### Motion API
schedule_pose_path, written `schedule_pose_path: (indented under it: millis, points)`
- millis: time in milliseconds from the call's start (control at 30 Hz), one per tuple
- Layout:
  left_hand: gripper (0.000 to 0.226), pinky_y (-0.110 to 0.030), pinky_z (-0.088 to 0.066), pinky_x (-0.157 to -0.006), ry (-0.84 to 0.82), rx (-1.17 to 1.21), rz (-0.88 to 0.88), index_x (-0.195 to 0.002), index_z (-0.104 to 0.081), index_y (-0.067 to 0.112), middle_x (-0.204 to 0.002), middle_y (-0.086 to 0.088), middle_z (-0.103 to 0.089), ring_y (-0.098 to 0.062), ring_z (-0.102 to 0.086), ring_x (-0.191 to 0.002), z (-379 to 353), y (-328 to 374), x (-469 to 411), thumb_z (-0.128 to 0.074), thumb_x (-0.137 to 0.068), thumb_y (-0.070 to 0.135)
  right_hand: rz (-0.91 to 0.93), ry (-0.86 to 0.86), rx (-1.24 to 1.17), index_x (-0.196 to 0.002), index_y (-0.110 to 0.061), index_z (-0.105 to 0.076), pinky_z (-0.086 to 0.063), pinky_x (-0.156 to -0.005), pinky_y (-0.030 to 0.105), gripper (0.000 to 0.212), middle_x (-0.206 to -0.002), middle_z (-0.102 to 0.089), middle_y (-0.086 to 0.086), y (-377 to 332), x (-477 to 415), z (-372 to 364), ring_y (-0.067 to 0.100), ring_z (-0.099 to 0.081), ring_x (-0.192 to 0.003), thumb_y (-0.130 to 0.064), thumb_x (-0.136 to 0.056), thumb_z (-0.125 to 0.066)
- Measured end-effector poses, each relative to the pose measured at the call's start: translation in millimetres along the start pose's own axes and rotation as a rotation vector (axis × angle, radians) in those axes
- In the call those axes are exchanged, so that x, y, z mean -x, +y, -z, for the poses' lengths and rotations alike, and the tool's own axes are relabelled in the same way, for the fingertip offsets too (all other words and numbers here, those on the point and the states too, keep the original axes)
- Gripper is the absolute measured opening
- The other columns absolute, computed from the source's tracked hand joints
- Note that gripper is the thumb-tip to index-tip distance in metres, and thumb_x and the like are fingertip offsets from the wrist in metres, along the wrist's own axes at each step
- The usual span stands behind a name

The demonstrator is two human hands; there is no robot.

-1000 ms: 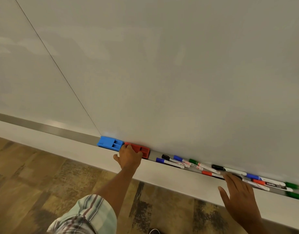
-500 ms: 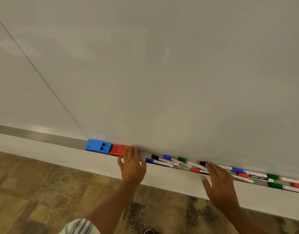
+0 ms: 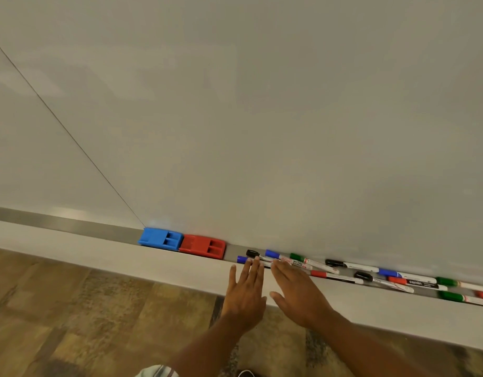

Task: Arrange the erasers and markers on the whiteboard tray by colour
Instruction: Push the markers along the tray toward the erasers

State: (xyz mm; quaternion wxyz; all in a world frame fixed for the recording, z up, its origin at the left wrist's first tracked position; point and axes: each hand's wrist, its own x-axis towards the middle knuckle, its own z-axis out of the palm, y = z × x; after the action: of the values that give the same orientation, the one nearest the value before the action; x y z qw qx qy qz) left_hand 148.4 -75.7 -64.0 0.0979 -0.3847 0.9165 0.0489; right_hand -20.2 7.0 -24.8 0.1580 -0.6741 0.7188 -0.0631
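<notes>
Blue eraser (image 3: pixel 160 238) sat on the grey metal tray (image 3: pixel 71 225) at the foot of the whiteboard (image 3: pixel 262 118), directly below the seam (image 3: pixel 71 137) between two board panels. Red eraser (image 3: pixel 203 246) lay just right of it, end touching end, both with the slotted end pointing right. A short stretch of bare tray separated the red eraser from the markers.

Markers lay lengthwise along the tray to the right, colours mixed, several overlapping. Leftmost group:
- black-capped marker (image 3: pixel 252 253) on the far side
- blue-capped marker (image 3: pixel 242 259) on the near side
- second blue-capped marker (image 3: pixel 271 253) to their right
- green-capped marker (image 3: pixel 298 257) next to the right
- red-capped marker (image 3: pixel 319 274) along the near edge

Further right, black, blue, red and green caps alternated out to the frame edge. One barrel there read "camlin" (image 3: pixel 414 282).

Left hand (image 3: pixel 245 292) was flat, fingers straight and close together, holding nothing. Its fingertips reached the near edge of the tray at the black-capped and blue-capped markers. Contact with the barrels could not be confirmed.

Right hand (image 3: pixel 297 292) was just beside it and apart from it, also flat and holding nothing, thumb spread toward the left. Its fingertips lay over the barrels below the second blue-capped marker. Whether they pressed on them could not be told.

A white ledge (image 3: pixel 112 254) ran below the tray. Nearer still was a mottled brown floor (image 3: pixel 71 308). A striped sleeve (image 3: pixel 156 372) showed at the bottom edge of the frame.
</notes>
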Motion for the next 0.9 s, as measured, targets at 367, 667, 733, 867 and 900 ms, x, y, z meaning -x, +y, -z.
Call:
schedule_pose_path:
  millis: [367,667,733,867,900]
  points:
    - [0.08,-0.058,0.029,-0.111,-0.024,-0.029,0.009,-0.162,0.016,0.019,-0.171,-0.004,0.021,-0.026,0.025,-0.155,5,-19,-5,-0.034,-0.108,0.051,-0.005,-0.11,0.044,-0.161,-0.022,0.0,0.006,-0.12,0.036,0.082,-0.171,0.002,0.001,-17,-24,-17,0.02,0.003,-0.157,-0.065,-0.1,-0.032]
    - [0.076,-0.058,0.024,-0.117,-0.01,-0.044,0.011,-0.164,0.01,0.018,-0.173,-0.007,0.01,-0.029,0.016,-0.158,6,-40,-5,-0.034,-0.108,0.045,-0.028,-0.067,0.021,-0.162,-0.024,-0.006,0.001,-0.122,0.04,0.079,-0.171,-0.005,-0.001,-27,-36,-23,0.021,-0.003,-0.157,-0.061,-0.1,-0.039]
    - [0.075,-0.059,0.021,-0.119,-0.005,-0.044,0.012,-0.164,0.007,0.016,-0.174,-0.007,0.007,-0.029,0.013,-0.159,7,-43,-5,-0.034,-0.108,0.043,-0.047,-0.028,0.027,-0.161,-0.023,-0.009,-0.003,-0.123,0.042,0.076,-0.171,-0.01,0.0,-23,-36,-22,0.021,-0.007,-0.157,-0.058,-0.101,-0.039]
    - [0.075,-0.06,0.015,-0.122,-0.009,-0.044,0.01,-0.163,0.01,0.015,-0.174,-0.008,0.009,-0.029,0.012,-0.159,7,-49,-6,-0.033,-0.107,0.042,-0.077,0.014,0.033,-0.161,-0.021,-0.016,-0.008,-0.124,0.044,0.073,-0.169,-0.019,0.002,-10,-31,-19,0.023,-0.015,-0.155,-0.055,-0.101,-0.04]
    - [0.076,-0.06,0.014,-0.123,-0.014,-0.049,0.006,-0.163,0.012,0.015,-0.173,-0.008,0.011,-0.029,0.013,-0.159,6,-50,-6,-0.032,-0.107,0.043,-0.068,0.024,0.048,-0.16,-0.02,-0.018,-0.009,-0.123,0.044,0.072,-0.168,-0.022,0.002,-7,-29,-18,0.023,-0.017,-0.155,-0.054,-0.101,-0.041]
